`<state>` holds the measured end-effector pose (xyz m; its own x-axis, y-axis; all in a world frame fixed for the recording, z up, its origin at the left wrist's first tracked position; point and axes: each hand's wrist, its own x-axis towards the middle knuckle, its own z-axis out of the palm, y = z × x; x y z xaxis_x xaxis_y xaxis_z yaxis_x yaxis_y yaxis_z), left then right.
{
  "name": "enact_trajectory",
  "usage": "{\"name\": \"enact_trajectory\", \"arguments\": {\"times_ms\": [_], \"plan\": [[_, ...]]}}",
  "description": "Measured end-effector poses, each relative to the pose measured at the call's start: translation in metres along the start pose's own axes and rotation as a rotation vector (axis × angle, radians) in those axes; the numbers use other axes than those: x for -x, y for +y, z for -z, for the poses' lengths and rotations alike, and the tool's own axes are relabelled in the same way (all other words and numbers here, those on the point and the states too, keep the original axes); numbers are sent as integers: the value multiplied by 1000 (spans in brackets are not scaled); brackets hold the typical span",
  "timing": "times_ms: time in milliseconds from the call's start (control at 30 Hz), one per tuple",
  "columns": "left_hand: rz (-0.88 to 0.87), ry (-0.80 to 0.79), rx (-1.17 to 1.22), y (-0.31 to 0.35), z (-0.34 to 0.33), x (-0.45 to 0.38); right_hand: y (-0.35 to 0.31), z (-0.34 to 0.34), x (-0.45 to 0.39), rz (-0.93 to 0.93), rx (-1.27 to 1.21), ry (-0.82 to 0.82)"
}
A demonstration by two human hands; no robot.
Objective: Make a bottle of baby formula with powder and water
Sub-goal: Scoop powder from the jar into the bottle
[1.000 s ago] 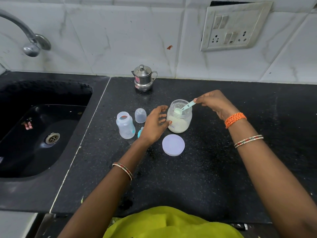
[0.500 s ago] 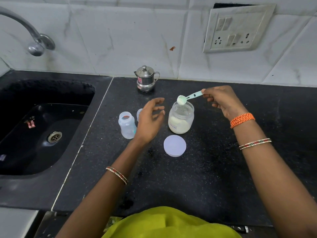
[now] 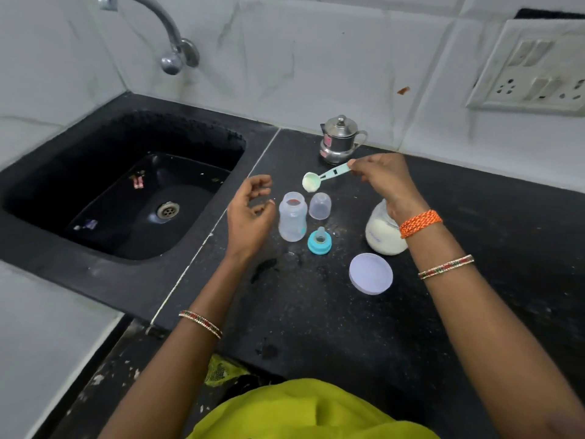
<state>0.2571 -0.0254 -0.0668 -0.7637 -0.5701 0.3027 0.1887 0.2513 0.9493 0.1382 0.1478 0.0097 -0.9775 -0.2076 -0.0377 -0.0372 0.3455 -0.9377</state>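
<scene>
A clear baby bottle [image 3: 292,220] stands open on the black counter [image 3: 316,312]. My right hand [image 3: 384,182] pinches the handle of a pale green scoop [image 3: 323,179] heaped with white powder, its bowl tilted just above and to the right of the bottle's mouth. My left hand [image 3: 250,213] hovers with curled, parted fingers to the left of the bottle, holding nothing. The powder jar [image 3: 384,232] stands open behind my right wrist. Its lilac lid [image 3: 371,273] lies flat in front. A teal nipple ring [image 3: 319,241] and a clear cap [image 3: 320,205] sit beside the bottle.
A small steel pot with a lid [image 3: 340,141] stands at the back by the wall. A black sink [image 3: 133,198] with a tap [image 3: 164,36] lies to the left. A wall socket plate [image 3: 531,68] is at the upper right.
My right hand lifted the filled scoop out of the jar and carried it left to the bottle. My left hand let go of the jar and moved left of the bottle.
</scene>
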Motion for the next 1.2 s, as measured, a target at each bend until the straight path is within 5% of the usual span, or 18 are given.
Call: {"name": "enact_trajectory", "arguments": {"times_ms": [267, 567, 967, 1200], "plan": [[93, -161, -123, -25, 10, 0, 8, -28, 2, 29, 48, -4], [208, -355, -281, -48, -6, 2, 14, -38, 13, 294, 259, 50], [138, -283, -158, -56, -14, 4, 32, -51, 49, 1008, 848, 151], [131, -249, -139, -57, -14, 6, 44, -62, 55, 1024, 741, 142]]}}
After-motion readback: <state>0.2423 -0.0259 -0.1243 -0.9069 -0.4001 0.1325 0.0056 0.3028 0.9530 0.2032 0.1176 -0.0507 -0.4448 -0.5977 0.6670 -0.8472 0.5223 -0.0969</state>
